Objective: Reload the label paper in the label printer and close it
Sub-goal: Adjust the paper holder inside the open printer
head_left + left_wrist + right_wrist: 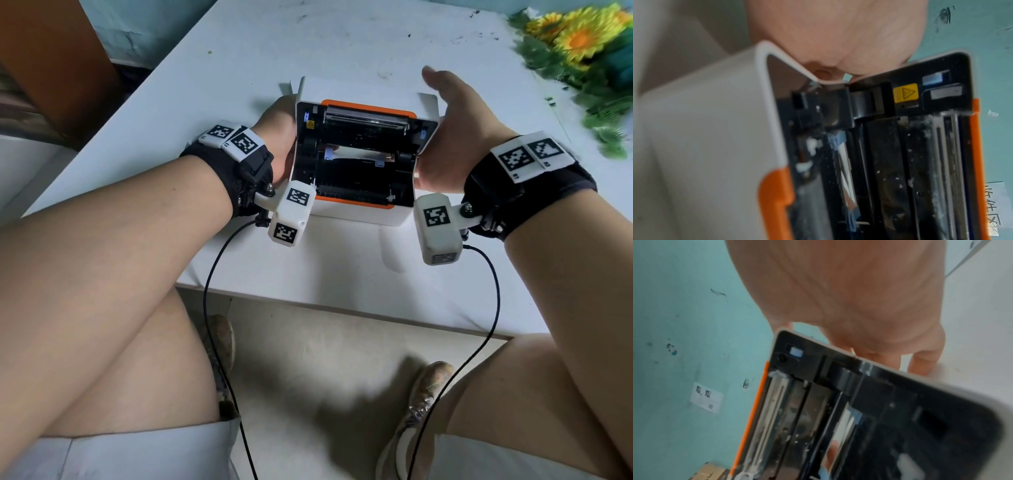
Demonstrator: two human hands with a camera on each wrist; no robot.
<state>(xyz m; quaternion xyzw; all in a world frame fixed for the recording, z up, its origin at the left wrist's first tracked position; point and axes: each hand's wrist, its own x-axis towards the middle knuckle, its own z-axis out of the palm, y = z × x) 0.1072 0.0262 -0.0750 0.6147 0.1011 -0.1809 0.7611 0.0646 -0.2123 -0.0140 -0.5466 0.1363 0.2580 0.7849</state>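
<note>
The printer (356, 161) sits on the white surface (342, 267) before me, lid (363, 99) swung up at the far side; its stiff, light plastic shell is best held by the sides. My left hand (279, 137) presses its left side, fingers hidden, so I cannot tell their curl; my right hand (452, 130) cups the right side, fingers fairly straight.
</note>
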